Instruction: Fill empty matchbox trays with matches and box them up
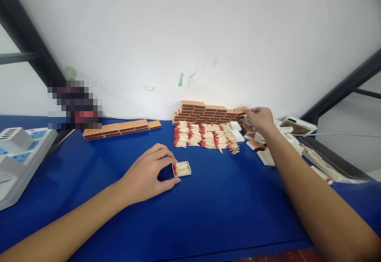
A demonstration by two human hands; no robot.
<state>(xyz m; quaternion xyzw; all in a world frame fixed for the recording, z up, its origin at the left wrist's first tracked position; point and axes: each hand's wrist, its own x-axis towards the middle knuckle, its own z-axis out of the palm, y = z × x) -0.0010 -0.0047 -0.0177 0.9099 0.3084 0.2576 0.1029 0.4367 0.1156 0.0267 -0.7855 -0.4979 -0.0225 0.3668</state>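
A small white matchbox tray (182, 169) filled with red-tipped matches lies on the blue table. My left hand (150, 172) curves around its left end, fingertips at the upper corner and thumb by the lower edge. Farther back, my right hand (260, 119) pinches an orange-brown matchbox (240, 109) at the right end of the stacked matchboxes (202, 113); its far side is hidden by my fingers. Loose matches (205, 135) lie in several heaps in front of the stack.
A row of matchboxes (119, 129) runs along the back left. White trays and brown sleeves (254, 145) are jumbled under my right forearm, beside a black bin (336, 158). A power strip (35, 155) with plugs sits at left; a white wall (193, 35) rises behind.
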